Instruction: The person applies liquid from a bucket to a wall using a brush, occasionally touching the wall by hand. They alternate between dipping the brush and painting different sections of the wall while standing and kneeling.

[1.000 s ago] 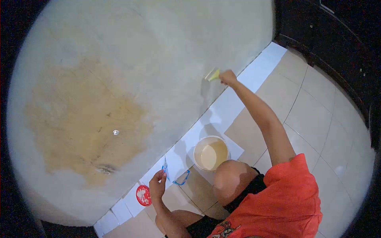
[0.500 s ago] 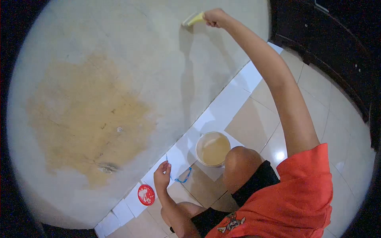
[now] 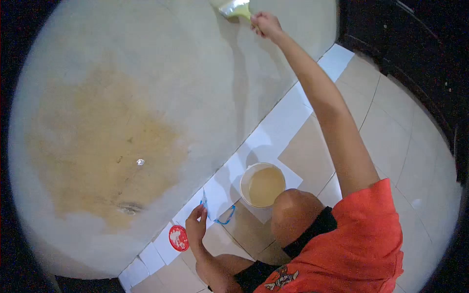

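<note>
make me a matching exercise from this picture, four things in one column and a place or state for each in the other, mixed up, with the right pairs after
Things
1. Flat brush with a yellow-green handle
2. Round white bucket
3. Round red lid
4. Large tan patch

Places and states
A. Smeared with white, close to the left hand
B. On the pale grey wall
C. Open, with tan liquid inside, beside a bent bare knee
D. Held in the right hand, on an outstretched arm

Right pairs: 1-D, 2-C, 3-A, 4-B
</note>
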### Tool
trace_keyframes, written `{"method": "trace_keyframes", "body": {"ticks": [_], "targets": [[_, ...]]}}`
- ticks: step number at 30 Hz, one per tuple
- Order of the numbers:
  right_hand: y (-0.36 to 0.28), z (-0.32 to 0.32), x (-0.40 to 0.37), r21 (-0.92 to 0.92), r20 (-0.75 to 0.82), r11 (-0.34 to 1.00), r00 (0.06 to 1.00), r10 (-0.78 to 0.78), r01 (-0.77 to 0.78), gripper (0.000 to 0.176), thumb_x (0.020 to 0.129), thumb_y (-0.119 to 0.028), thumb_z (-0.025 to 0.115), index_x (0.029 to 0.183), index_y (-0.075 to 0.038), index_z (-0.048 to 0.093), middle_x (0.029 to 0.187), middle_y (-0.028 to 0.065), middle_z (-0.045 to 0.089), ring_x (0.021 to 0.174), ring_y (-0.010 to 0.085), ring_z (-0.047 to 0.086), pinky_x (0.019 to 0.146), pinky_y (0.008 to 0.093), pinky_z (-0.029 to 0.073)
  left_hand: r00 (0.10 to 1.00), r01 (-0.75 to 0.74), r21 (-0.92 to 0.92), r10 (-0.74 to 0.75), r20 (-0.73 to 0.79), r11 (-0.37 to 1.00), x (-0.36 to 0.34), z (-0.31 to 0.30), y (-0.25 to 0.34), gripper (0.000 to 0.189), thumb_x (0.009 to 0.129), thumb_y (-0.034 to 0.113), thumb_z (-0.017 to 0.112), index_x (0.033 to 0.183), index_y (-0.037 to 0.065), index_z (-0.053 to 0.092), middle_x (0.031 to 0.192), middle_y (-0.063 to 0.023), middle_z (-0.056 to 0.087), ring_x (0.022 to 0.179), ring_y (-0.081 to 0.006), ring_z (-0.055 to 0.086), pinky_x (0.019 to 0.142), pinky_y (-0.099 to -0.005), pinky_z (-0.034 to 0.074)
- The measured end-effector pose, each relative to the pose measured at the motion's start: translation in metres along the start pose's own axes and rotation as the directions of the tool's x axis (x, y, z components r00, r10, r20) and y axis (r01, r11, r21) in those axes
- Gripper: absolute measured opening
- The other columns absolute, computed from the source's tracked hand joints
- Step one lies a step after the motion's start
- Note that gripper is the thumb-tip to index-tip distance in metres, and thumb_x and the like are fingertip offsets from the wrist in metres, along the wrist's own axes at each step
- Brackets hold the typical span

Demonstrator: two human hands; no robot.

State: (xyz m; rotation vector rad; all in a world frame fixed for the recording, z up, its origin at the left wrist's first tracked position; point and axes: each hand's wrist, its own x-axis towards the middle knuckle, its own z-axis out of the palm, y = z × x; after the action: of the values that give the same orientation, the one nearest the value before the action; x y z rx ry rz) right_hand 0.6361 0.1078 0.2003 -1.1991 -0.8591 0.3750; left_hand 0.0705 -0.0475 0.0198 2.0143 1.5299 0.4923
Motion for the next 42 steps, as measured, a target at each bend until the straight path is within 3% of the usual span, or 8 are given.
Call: {"method": "trace_keyframes", "body": {"ticks": [13, 15, 17, 21, 23, 26, 33, 42], "targets": [[0.268, -0.033, -0.102, 0.109, -0.062, 0.965, 0.967, 0.247, -0.24, 0.016, 0.082, -0.022, 0.06, 0.088, -0.008, 0.055, 0.059, 0.004, 0.059, 0.042, 0.0075, 0.046, 0.035, 0.0221, 0.032, 0.985, 0.16, 0.135, -0.149, -0.084, 0.978, -0.017, -0.016, 0.0, 0.03, 0.087, 0.022, 0.055, 0.107, 0.001, 0.059, 0.098, -0.0127, 0.064, 0.091, -0.0187, 0.06, 0.082, -0.0295, 0.045], [0.292, -0.036, -0.114, 0.1, -0.075, 0.972, 0.973, 0.219, -0.211, 0.017, 0.084, -0.025, 0.061, 0.087, -0.01, 0.054, 0.058, 0.003, 0.057, 0.041, 0.0066, 0.044, 0.035, 0.0213, 0.031, 0.969, 0.217, -0.067, -0.223, -0.109, 0.974, -0.019, -0.018, -0.003, 0.031, 0.086, 0.02, 0.057, 0.108, -0.002, 0.057, 0.1, -0.0139, 0.062, 0.092, -0.0195, 0.058, 0.083, -0.0299, 0.045], [0.306, -0.043, -0.129, -0.009, -0.115, 0.954, 0.948, 0.297, -0.3, 0.017, 0.079, -0.022, 0.062, 0.085, -0.007, 0.057, 0.063, 0.0066, 0.062, 0.052, 0.0122, 0.058, 0.051, 0.0277, 0.045, 0.961, 0.222, -0.093, -0.234, -0.149, 0.971, -0.02, -0.027, 0.021, 0.032, 0.087, 0.019, 0.056, 0.109, -0.004, 0.056, 0.101, -0.0145, 0.061, 0.094, -0.0188, 0.057, 0.084, -0.0292, 0.044], [0.334, -0.065, -0.165, -0.299, -0.179, 0.903, 0.948, 0.264, -0.308, 0.019, 0.077, -0.025, 0.062, 0.082, -0.007, 0.058, 0.063, 0.0067, 0.063, 0.056, 0.0175, 0.061, 0.059, 0.0321, 0.047, 0.959, 0.141, -0.091, -0.159, -0.234, 0.986, -0.024, -0.044, 0.044, 0.028, 0.086, 0.015, 0.057, 0.107, -0.004, 0.057, 0.093, -0.0125, 0.063, 0.086, -0.0142, 0.057, 0.08, -0.0271, 0.044], [0.323, -0.077, -0.183, -0.427, -0.236, 0.76, 0.872, 0.429, -0.49, 0.019, 0.077, -0.025, 0.061, 0.08, -0.006, 0.058, 0.063, 0.0061, 0.063, 0.056, 0.0156, 0.059, 0.057, 0.0331, 0.046, 0.968, 0.129, -0.089, -0.145, -0.207, 0.988, -0.034, -0.062, 0.056, 0.028, 0.086, 0.013, 0.055, 0.108, -0.004, 0.056, 0.095, -0.0144, 0.063, 0.087, -0.0163, 0.058, 0.081, -0.028, 0.045], [0.342, -0.088, -0.18, -0.568, -0.284, 0.639, 0.852, 0.44, -0.519, 0.023, 0.073, -0.028, 0.06, 0.074, -0.005, 0.059, 0.064, 0.0081, 0.063, 0.061, 0.0196, 0.062, 0.061, 0.0353, 0.047, 0.968, 0.175, 0.011, -0.17, -0.187, 0.984, -0.054, -0.086, 0.077, 0.03, 0.086, 0.013, 0.054, 0.109, -0.006, 0.054, 0.098, -0.0172, 0.062, 0.091, -0.0187, 0.059, 0.083, -0.0298, 0.045], [0.254, -0.058, -0.088, -0.528, -0.253, 0.717, 0.89, 0.378, -0.455, 0.023, 0.07, -0.024, 0.053, 0.061, -0.004, 0.062, 0.055, 0.0107, 0.059, 0.051, 0.0209, 0.059, 0.051, 0.0339, 0.045, 0.978, 0.132, 0.008, -0.129, -0.164, 0.991, -0.052, -0.084, 0.081, 0.032, 0.086, 0.015, 0.056, 0.111, -0.005, 0.053, 0.098, -0.0171, 0.062, 0.093, -0.0195, 0.058, 0.083, -0.0299, 0.045], [0.021, -0.061, -0.016, -0.524, -0.044, 0.836, 0.986, 0.163, -0.162, 0.023, 0.072, -0.024, 0.055, 0.06, -0.005, 0.057, 0.052, 0.0048, 0.054, 0.042, 0.013, 0.046, 0.041, 0.0294, 0.037, 0.999, 0.027, 0.052, -0.025, -0.036, 0.998, 0.011, -0.056, 0.033, 0.029, 0.085, 0.018, 0.058, 0.106, -0.002, 0.058, 0.089, -0.013, 0.064, 0.082, -0.0147, 0.059, 0.074, -0.0266, 0.046]]}}
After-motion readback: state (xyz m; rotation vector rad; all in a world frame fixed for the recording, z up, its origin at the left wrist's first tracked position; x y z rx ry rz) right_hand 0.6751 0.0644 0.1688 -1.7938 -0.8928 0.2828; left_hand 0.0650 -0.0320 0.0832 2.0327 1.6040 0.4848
